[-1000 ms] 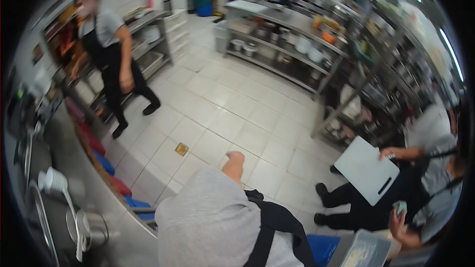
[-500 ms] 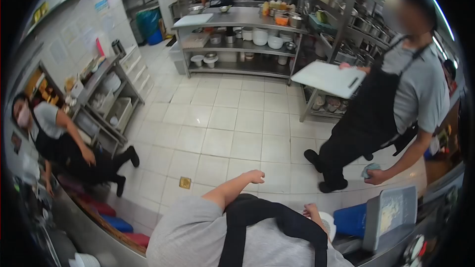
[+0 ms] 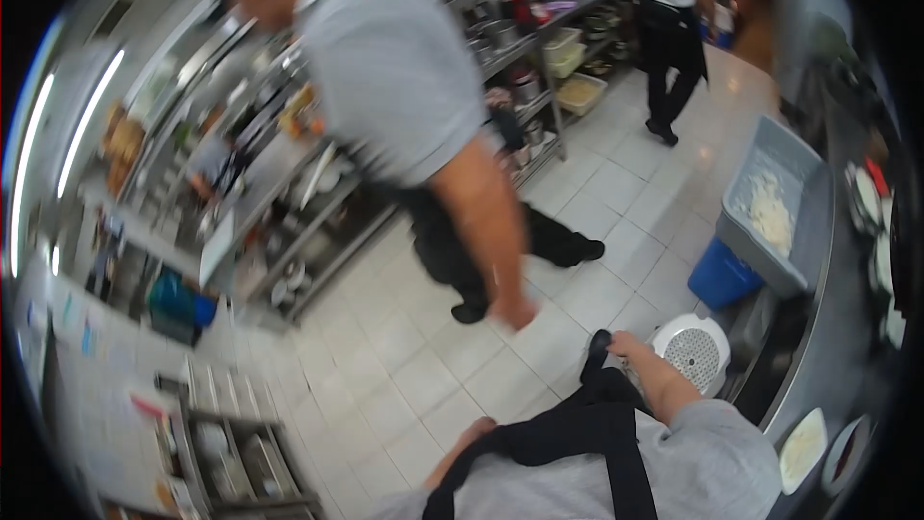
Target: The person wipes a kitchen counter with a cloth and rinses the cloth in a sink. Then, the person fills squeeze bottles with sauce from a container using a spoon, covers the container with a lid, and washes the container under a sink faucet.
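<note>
My right hand (image 3: 626,345) is low in front of my body, close to the left rim of a white round perforated item (image 3: 691,354) that stands by the counter. Whether it touches that rim is not clear, and its fingers are too small to read. My left hand (image 3: 478,429) shows only in part beyond the black apron (image 3: 568,433); its fingers are blurred. Nothing can be made out in it. A dark shoe (image 3: 597,351) is just left of my right hand.
A co-worker (image 3: 395,67) in grey passes close in front, arm hanging down. Another person (image 3: 671,29) stands farther back. A grey tub (image 3: 778,207) with pale contents sits above a blue bin (image 3: 722,274). Steel counter (image 3: 828,347) runs along the right; shelving (image 3: 337,221) stands left.
The view has swung to the right and tilted. The co-worker who carried a white board is now much nearer or another has come close. My left arm is lower and mostly hidden.
</note>
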A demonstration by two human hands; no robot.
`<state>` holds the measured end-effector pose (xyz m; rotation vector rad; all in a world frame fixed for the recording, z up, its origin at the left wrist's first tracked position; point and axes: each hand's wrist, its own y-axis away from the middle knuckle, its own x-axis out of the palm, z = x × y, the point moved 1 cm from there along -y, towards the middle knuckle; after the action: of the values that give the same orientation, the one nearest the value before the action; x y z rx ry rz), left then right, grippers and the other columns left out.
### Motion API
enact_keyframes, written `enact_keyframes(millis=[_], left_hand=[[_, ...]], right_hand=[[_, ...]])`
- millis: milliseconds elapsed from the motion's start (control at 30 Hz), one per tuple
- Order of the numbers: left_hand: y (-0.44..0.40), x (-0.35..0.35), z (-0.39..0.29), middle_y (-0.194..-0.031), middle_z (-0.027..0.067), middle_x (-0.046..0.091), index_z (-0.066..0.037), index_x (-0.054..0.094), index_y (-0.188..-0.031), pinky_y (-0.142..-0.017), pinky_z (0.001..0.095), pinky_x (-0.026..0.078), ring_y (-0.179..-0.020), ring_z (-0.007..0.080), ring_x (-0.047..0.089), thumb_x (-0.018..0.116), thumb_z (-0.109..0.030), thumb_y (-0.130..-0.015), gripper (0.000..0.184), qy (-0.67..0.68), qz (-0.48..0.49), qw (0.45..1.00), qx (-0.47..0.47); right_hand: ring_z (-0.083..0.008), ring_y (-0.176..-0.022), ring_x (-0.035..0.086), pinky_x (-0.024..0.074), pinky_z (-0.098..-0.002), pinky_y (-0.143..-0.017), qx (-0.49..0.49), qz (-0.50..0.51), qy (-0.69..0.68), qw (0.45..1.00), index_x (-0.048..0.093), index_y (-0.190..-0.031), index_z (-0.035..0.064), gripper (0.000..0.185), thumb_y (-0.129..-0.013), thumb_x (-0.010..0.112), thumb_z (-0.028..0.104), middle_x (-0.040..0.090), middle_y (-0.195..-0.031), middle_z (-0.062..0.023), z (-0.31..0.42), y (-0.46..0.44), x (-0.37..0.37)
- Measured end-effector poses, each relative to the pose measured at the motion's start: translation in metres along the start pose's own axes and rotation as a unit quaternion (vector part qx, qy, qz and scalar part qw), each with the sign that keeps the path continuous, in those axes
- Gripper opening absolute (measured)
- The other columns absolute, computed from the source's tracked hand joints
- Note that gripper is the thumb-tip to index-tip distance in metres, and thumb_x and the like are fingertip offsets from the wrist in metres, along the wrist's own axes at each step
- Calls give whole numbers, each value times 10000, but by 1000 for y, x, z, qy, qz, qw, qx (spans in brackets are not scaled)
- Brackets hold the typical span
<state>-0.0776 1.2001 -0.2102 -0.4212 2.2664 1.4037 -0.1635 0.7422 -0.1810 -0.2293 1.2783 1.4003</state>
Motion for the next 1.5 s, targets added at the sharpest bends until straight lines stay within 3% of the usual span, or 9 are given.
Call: enact_keyframes(millis=[467,567,667,767,800,933,1133,1333,1500], left_hand=[[-290,-266,-291,-1087,164,582,-51,578,-1086,-852,390,432,-996,315,553,569,-422,-756,496,-281,50,951,120],[-320,-304,-382,-889,104,619,-60,549,-1099,-695,334,458,-787,205,578,544,-319,-827,376,125,-96,978,135],[-359,-344,-435,-904,106,619,-6,536,-1111,-664,291,470,-752,180,577,513,-315,-852,404,274,-56,951,128],[-413,-382,-411,-921,152,609,-17,571,-1025,-694,393,466,-768,259,588,371,-497,-874,542,-229,13,970,79],[-426,-392,-407,-1030,178,588,-30,587,-1022,-779,422,450,-885,318,574,348,-505,-866,554,-265,21,860,436],[-504,-464,-468,-1057,189,575,-33,590,-1025,-807,424,438,-926,332,559,365,-483,-862,529,-339,42,925,169],[-709,-477,-724,-1096,204,555,-38,594,-1030,-849,427,421,-986,354,537,392,-451,-856,491,-420,-83,860,276],[-820,-441,-1139,-731,34,565,-48,557,-1025,-506,258,396,-622,110,515,497,-347,-855,349,-138,53,896,419],[-786,-375,-1334,-989,43,577,-83,457,-1217,-620,282,417,-828,125,540,464,-399,-868,470,-62,183,854,483]], right_hand=[[-234,-500,612,502,-340,-449,165,-61,-330,927,621,-813,-8,254,-743,566,229,615,-619,-149,-166,-186,-142],[-190,-458,584,469,-313,-395,-54,-80,-248,964,590,-840,-26,252,-773,560,215,594,-595,-127,-210,-222,-217],[-156,-499,582,454,-275,-411,147,-149,-494,844,591,-882,19,225,-809,547,227,589,-684,-71,-240,-234,-335],[-145,-583,597,451,-259,-444,150,-314,-560,751,568,-980,41,221,-828,524,195,585,-782,-47,-291,-245,-413],[-145,-583,597,451,-259,-444,175,-337,-570,728,568,-980,41,221,-828,524,195,585,-782,-47,-309,-245,-427],[-152,-680,607,487,-281,-564,198,-335,-665,637,552,-1061,56,277,-854,534,240,605,-890,-60,-346,-235,-455],[-164,-758,610,502,-290,-653,200,-388,-712,550,555,-1085,78,283,-864,524,252,610,-920,-68,-363,-170,-526],[-178,-703,618,514,-287,-621,250,-615,-638,390,613,-958,50,182,-833,508,130,625,-932,-65,-466,-94,-608],[-133,-657,600,493,-265,-558,309,-710,-550,312,619,-965,66,217,-853,552,239,624,-863,-47,-579,-32,-634]])
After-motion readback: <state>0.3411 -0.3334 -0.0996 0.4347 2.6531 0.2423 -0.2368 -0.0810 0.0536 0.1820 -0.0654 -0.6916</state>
